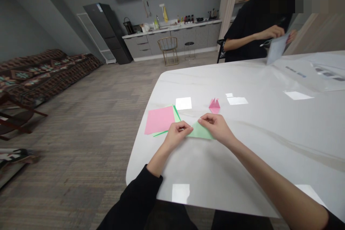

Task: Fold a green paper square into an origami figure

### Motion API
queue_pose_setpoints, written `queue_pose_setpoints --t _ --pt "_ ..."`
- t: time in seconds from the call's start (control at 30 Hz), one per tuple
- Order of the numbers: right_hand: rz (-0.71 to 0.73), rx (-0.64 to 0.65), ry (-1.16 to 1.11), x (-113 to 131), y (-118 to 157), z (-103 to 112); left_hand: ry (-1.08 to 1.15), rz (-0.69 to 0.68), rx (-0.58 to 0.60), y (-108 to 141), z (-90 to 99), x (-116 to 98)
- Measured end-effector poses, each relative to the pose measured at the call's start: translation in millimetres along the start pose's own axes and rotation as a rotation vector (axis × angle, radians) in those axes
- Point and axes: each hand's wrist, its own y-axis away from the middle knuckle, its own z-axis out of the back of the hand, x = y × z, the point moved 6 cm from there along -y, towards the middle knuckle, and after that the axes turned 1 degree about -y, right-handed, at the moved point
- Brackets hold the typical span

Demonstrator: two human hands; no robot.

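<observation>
Okay, so the person sits at the near edge of a white marble tabletop [269, 151], with a folded triangle of green paper [201, 132] right in front of them, flat on the surface. Their left hand [176, 136] is at the triangle's left corner, and its fingers [184, 126] are pinched narrow on the paper. Their right hand [217, 127] is on the other side, with its fingers [205, 117] closed on the top edge.

Just left of that, a pink sheet [159, 120] lies over a green sheet [176, 114], and both sit fairly close to the curved table edge. A small folded pink piece [214, 105] sits just above the right hand.

There's lots of open tabletop to the right and between the hands and the near edge, so plenty of elbow room. Way across the table, a co-worker in a black top [250, 32] holds up a sheet of paper [277, 48], well apart from all this.
</observation>
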Motion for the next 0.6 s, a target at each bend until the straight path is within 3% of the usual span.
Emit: queue_pose_setpoints --t 0.1,0.23,0.3,0.43,0.53,0.6 --pt "-0.010 0.022 -0.009 -1 0 0 0.026 0.000 -0.036 -1 5.4 2" --pt "-0.019 0.148 0.022 -3 6 -4 0.030 0.079 0.127 1 -2.5 4" --pt "-0.017 0.209 0.030 -3 11 -7 0.032 0.068 0.135 1 -4.7 2" --pt "-0.031 0.223 0.028 -1 13 -6 0.058 0.019 -0.039 -3 3.5 2" --pt "-0.048 0.137 0.021 -1 9 3 0.184 0.085 -0.207 -5 13.2 13" --pt "-0.072 0.060 -0.027 -2 7 9 0.257 0.154 -0.215 -5 11.6 21"
